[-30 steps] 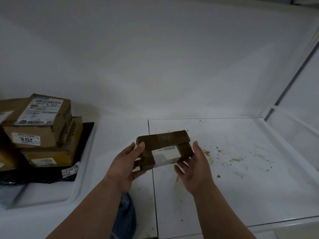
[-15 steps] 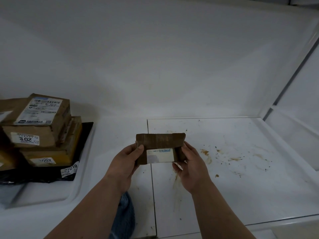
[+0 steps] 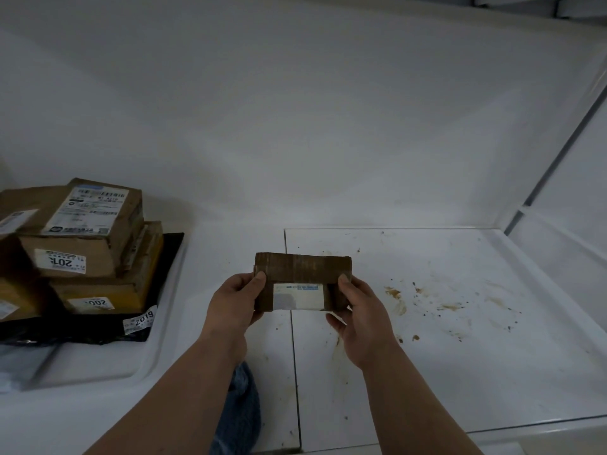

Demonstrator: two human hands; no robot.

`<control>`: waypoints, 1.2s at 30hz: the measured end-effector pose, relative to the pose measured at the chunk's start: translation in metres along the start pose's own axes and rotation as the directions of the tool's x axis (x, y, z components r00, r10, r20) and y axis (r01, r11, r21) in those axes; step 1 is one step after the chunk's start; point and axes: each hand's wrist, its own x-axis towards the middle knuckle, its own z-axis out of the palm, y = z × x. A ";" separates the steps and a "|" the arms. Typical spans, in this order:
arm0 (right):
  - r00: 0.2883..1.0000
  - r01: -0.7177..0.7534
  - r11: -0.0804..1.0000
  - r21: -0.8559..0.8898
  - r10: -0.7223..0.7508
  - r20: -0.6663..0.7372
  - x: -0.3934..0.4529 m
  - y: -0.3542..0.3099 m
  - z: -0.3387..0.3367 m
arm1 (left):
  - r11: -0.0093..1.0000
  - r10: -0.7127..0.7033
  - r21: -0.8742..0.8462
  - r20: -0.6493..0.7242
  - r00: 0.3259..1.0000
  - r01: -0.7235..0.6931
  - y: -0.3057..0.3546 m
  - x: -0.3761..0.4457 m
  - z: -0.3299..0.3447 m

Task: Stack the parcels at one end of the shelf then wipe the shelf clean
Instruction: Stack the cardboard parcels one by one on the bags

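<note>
The left hand and right hand gripped a small brown parcel by its ends, thumbs curled over its near face, holding it above the middle of the white shelf. Brown stains marked the shelf's right half, while stacked parcels sat at its left end. A blue cloth lay near the front edge.

Plain white back wall; dim, even light
</note>
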 end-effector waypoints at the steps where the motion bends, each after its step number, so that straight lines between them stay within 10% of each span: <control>1: 1.000 0.007 1.000 -0.012 -0.006 0.019 -0.001 0.001 0.001 | 1.000 0.007 0.005 -0.010 1.000 -0.007 0.001 0.001 -0.001; 26: 0.998 -0.056 0.998 0.012 0.057 -0.025 -0.006 0.019 0.044 | 0.995 0.070 0.072 -0.052 0.996 -0.066 0.016 0.010 -0.043; 36: 0.991 -0.068 0.988 0.141 0.083 -0.108 -0.011 0.049 0.064 | 0.999 0.034 -0.003 0.217 0.976 -0.034 0.023 0.012 -0.065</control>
